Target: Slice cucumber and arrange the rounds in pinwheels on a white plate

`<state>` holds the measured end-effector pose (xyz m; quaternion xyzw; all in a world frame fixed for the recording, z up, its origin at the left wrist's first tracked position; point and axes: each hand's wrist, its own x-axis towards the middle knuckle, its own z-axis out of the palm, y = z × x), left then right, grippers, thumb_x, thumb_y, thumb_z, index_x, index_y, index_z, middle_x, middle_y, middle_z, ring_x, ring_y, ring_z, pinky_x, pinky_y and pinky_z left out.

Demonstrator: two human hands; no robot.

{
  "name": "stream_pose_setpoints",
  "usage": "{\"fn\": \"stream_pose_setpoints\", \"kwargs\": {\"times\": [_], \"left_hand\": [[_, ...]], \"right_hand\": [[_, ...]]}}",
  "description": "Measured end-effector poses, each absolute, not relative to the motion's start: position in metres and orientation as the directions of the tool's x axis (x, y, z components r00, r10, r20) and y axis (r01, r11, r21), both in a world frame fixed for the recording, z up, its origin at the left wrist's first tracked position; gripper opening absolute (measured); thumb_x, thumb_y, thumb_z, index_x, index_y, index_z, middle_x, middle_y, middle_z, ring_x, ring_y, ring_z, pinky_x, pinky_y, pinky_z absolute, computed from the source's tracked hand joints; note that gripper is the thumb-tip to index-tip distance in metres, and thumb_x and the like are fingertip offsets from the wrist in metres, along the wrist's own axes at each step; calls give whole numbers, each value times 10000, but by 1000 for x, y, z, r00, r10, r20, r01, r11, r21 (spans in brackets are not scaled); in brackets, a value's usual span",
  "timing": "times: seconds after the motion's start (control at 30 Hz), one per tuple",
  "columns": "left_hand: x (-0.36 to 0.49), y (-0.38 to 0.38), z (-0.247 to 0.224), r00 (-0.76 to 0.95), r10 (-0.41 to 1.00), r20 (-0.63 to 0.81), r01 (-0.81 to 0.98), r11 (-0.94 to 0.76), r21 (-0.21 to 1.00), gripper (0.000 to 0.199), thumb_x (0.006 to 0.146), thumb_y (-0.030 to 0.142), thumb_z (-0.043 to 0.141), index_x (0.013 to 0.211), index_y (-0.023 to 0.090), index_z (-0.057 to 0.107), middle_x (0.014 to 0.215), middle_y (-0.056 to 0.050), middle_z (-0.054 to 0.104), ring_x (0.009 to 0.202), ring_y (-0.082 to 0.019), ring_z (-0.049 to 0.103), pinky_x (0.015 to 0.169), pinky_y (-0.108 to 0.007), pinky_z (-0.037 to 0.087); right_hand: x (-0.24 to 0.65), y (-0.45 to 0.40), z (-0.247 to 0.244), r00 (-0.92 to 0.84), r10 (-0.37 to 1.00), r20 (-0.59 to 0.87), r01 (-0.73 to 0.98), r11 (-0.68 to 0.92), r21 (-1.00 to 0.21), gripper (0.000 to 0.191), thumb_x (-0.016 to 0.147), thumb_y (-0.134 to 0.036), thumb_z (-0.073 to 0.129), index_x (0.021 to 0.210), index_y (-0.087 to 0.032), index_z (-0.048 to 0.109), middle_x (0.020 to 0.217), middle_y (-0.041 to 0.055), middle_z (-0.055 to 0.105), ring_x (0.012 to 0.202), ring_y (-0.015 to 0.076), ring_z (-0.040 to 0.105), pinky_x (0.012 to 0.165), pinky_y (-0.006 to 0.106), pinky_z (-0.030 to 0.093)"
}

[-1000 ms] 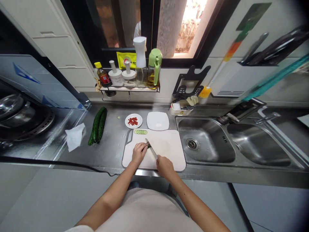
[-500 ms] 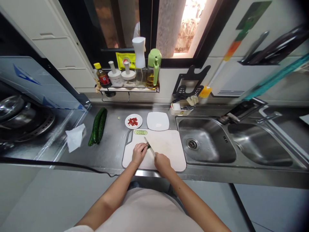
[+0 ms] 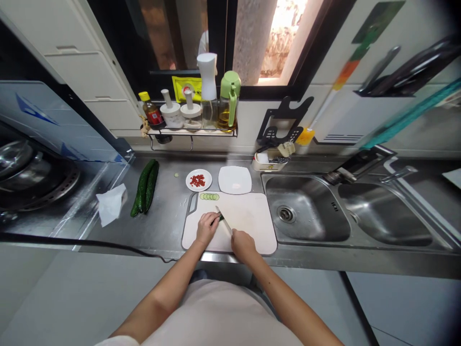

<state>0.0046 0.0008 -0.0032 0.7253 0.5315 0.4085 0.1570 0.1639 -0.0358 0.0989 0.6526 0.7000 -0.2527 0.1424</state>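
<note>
On the white cutting board my left hand presses down a short green cucumber piece, mostly covered by the fingers. My right hand is wrapped round the handle of a knife, whose blade slants up and left, right beside the piece. A row of thin cucumber slices overlaps near the board's upper left edge. Behind the board stand a round white plate with chopped red bits and a bare white square plate.
Two whole cucumbers and a crumpled paper towel lie on the steel counter at left. To the right is a double sink. A rack of seasoning bottles hangs under the window. A pot sits at far left.
The knife has shifted very slightly beside the cucumber piece. Both hands keep nearly the same place, and the view has tilted a little.
</note>
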Motion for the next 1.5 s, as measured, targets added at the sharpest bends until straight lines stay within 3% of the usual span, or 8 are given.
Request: {"fn": "stream_pose_setpoints", "kwargs": {"times": [1.5], "left_hand": [[4,1,-2,104,896,432,644,-392,658,184,899,260,507,990,208,659,965,-58,679,929,-176,605,838,-349,477]], "right_hand": [[164,-43,91,-94,841,-534,988,11,-156,291,894,-126,346,1051,-144,590,994,148,673,948,225,643,725,296,434]]}}
